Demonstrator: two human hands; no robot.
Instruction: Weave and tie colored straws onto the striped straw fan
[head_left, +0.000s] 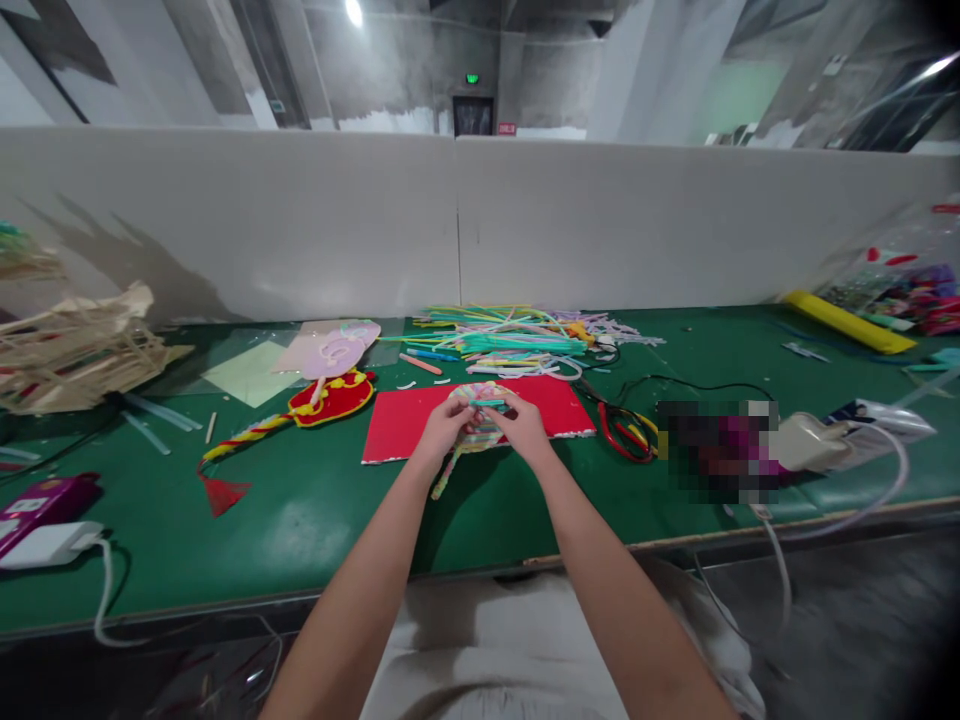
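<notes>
A round, pastel-striped fan-shaped piece [486,437] with a twisted-looking handle [444,478] is in front of me over a red board [397,420]. Above its upper part, my left hand [448,420] and my right hand [521,420] meet, fingers closed in a pinch. Between them runs a short teal strip [489,403], gripped from both sides. Whether my fingers also hold the fan's edge, I cannot tell. Behind the board lies a pile of thin pastel strips [495,335].
Left of the board are a red and yellow fan [330,400] with a tassel and a lilac cut-out [341,347]. Red-handled pliers [624,435] lie to the right, near cables and a glue-gun-like white tool [810,442]. A partition [300,225] borders the green table [300,540].
</notes>
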